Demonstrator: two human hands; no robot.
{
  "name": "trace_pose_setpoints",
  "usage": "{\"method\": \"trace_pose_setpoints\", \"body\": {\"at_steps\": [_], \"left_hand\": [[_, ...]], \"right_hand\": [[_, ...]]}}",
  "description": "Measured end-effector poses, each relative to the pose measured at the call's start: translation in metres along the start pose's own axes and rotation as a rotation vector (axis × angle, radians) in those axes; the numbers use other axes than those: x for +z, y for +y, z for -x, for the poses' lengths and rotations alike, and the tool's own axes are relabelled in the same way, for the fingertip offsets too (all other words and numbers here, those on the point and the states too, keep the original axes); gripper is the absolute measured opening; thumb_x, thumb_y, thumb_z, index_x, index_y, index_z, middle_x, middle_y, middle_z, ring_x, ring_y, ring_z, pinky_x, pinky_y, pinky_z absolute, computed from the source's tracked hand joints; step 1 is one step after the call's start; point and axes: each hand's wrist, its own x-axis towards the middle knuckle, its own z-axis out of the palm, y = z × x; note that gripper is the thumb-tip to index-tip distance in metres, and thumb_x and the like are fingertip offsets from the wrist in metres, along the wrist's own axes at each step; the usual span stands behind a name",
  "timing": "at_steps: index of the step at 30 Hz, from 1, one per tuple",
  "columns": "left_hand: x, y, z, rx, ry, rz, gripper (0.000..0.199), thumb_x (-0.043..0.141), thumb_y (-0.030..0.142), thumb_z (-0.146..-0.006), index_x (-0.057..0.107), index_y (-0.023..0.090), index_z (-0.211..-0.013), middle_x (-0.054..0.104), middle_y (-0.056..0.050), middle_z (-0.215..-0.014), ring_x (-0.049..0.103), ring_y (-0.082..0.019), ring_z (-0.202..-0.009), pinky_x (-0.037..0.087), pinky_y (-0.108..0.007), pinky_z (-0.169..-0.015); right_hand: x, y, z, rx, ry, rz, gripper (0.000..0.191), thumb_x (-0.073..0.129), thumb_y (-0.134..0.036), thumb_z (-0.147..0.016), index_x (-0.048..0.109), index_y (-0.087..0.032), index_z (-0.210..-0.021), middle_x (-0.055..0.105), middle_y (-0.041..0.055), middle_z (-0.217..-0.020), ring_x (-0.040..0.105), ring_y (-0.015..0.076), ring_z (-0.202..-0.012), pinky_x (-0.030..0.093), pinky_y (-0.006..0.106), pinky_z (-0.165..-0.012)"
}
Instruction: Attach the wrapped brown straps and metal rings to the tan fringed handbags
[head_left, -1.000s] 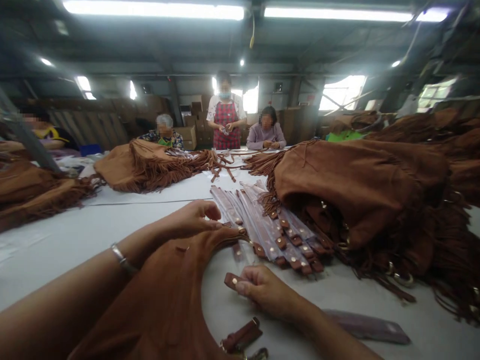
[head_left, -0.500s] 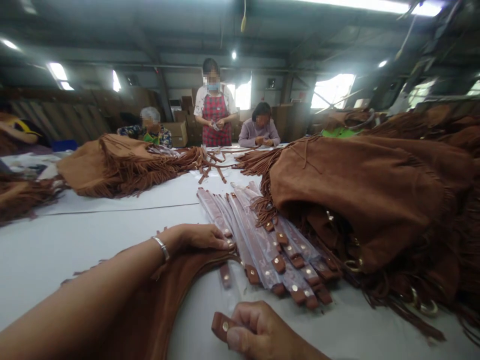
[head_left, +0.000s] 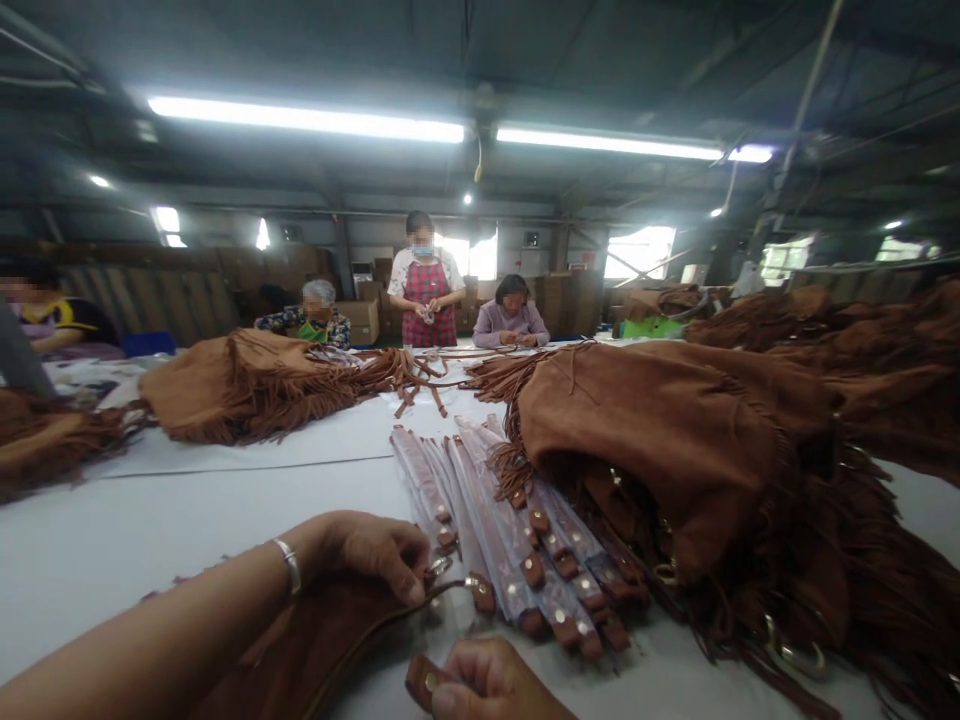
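A white table [head_left: 225,510] bore everything. The fringed brown bags [head_left: 660,430] made a heap at right; a loose brown bag [head_left: 300,650] lay under the left forearm. Wrapped straps [head_left: 487,510] fanned out between. The left hand [head_left: 375,550] was clamped on the loose brown bag's corner, the right hand [head_left: 495,680] on a short brown strap [head_left: 424,682]. A metal clasp [head_left: 438,568] showed just beside the left fingertips.

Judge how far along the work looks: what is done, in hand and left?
Done, it seems: the strap end carries a metal stud. In hand: the right hand pinches that end; the left hand grips the brown bag near a metal clasp. Left, apparently: the plastic-wrapped straps beyond the hands. Whether the large fringed bag is finished, I cannot tell.
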Motion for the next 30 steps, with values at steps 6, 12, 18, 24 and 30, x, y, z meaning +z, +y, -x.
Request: {"method": "trace_pose_setpoints", "body": {"at_steps": [6, 12, 18, 24, 30], "left_hand": [[0.046, 0.012, 0.037, 0.230, 0.313, 0.143, 0.044, 0.076, 0.034, -0.057, 0.045, 0.018, -0.083, 0.043, 0.006, -0.071, 0.038, -0.007, -0.060, 0.031, -0.018, -0.052], [0.105, -0.014, 0.022, 0.340, 0.815, -0.013, 0.038, 0.067, 0.042, -0.069, 0.054, 0.018, -0.095, 0.048, 0.002, -0.078, 0.046, -0.012, -0.072, 0.038, -0.023, -0.065], [0.125, -0.025, 0.016, 0.222, 0.926, -0.387, 0.046, 0.056, 0.053, -0.077, 0.056, 0.028, -0.116, 0.049, 0.000, -0.081, 0.050, -0.016, -0.075, 0.039, -0.028, -0.071], [0.114, -0.024, 0.032, 0.388, 0.669, -0.296, 0.046, 0.056, 0.042, -0.080, 0.048, 0.022, -0.121, 0.054, -0.002, -0.093, 0.049, -0.017, -0.088, 0.040, -0.029, -0.081], [0.118, -0.029, 0.025, 0.383, 0.712, -0.015, 0.029, 0.064, 0.039, -0.074, 0.054, 0.017, -0.092, 0.050, 0.004, -0.068, 0.045, -0.010, -0.062, 0.037, -0.021, -0.057]], "right_hand": [[0.006, -0.031, 0.018, 0.045, -0.005, 0.035, 0.046, 0.057, -0.061, -0.075, 0.044, -0.017, -0.071, 0.039, -0.0083, -0.046, 0.029, 0.0043, -0.034, 0.018, 0.015, -0.032], [-0.010, -0.044, 0.033, -0.082, -0.182, -0.224, 0.034, 0.063, -0.045, -0.077, 0.052, -0.013, -0.073, 0.042, -0.0053, -0.052, 0.032, 0.0038, -0.039, 0.021, 0.015, -0.036], [-0.027, -0.050, 0.033, -0.155, 0.079, -0.269, 0.032, 0.058, -0.043, -0.084, 0.053, -0.014, -0.072, 0.038, -0.0057, -0.051, 0.026, 0.0030, -0.037, 0.017, 0.015, -0.035], [-0.030, -0.042, 0.025, -0.060, 0.121, -0.217, 0.033, 0.060, -0.044, -0.082, 0.051, -0.014, -0.069, 0.035, -0.0068, -0.046, 0.023, 0.0034, -0.037, 0.014, 0.016, -0.033], [-0.026, -0.037, 0.020, 0.011, 0.140, -0.255, 0.033, 0.059, -0.046, -0.082, 0.051, -0.015, -0.071, 0.034, -0.0074, -0.045, 0.022, 0.0036, -0.036, 0.015, 0.015, -0.033]]}}
